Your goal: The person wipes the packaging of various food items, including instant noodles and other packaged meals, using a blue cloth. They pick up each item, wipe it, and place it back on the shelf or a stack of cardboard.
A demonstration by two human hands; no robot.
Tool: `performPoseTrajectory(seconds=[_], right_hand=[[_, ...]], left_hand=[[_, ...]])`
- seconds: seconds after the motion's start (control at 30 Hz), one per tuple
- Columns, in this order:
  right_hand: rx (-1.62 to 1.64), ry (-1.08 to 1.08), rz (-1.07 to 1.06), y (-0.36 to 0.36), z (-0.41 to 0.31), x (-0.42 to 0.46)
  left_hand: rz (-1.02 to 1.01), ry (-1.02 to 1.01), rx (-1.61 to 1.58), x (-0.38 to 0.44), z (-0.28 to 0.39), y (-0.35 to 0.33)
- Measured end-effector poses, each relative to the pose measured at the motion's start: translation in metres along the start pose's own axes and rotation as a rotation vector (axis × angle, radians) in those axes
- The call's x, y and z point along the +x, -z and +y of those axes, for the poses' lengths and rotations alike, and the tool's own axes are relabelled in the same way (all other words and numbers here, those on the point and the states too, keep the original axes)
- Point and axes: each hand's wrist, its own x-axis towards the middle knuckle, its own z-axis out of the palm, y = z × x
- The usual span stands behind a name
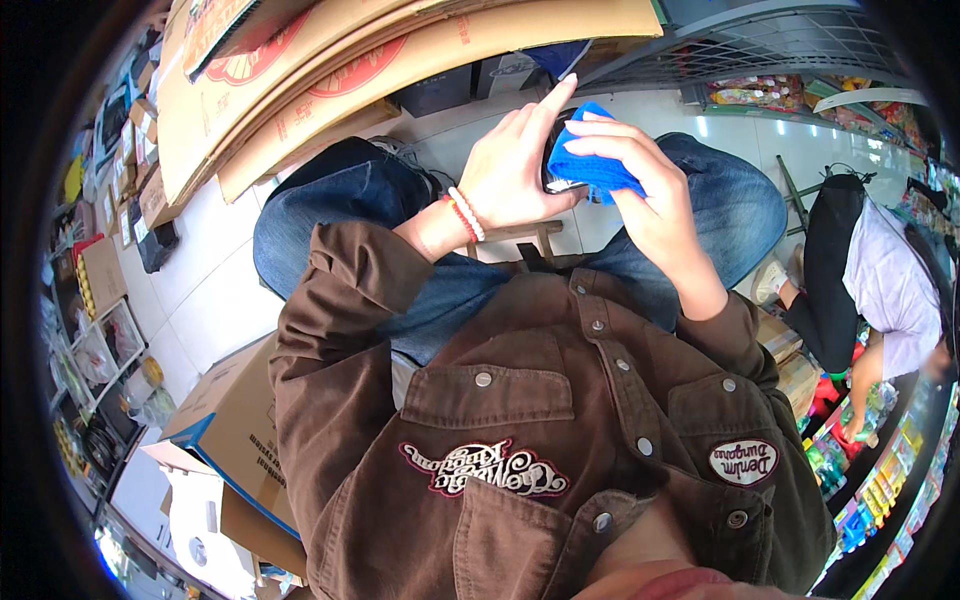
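My left hand (517,161), with a beaded bracelet on the wrist, holds a dark object (553,161) whose kind I cannot tell. Its index finger points away from me, and the thumb lies along the near side. My right hand (649,176) grips a folded bright blue cloth (589,154) and presses it against the right side of that dark object. The cloth and fingers hide most of the object. Both hands are between my knees, above a small wooden stool or frame (540,234).
Flattened cardboard boxes (300,112) lean at the upper left, beside a wire-mesh rack (750,49). An open carton (240,442) stands at the lower left. Another person (885,277) bends over shelves of colourful packaged goods (862,517) on the right.
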Motion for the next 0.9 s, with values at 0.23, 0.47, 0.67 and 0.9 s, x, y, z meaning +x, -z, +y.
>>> performPoseTrajectory(seconds=[0.23,0.47,0.67,0.9], right_hand=[[0.628,-0.670,0.193,0.013,0.081,-0.026],[1.270,-0.833,0.522,-0.003,0.092,-0.040],[1.149,-0.733,0.615,-0.008,0.098,-0.047],[0.825,-0.745,0.560,-0.040,0.096,-0.033]], left_hand=[[-0.074,0.248,-0.326,-0.007,-0.012,-0.001],[0.026,0.737,-1.334,-0.008,-0.028,-0.015],[-0.108,0.897,-1.133,-0.006,-0.028,-0.023],[-0.059,0.828,-0.598,-0.046,-0.093,-0.086]])
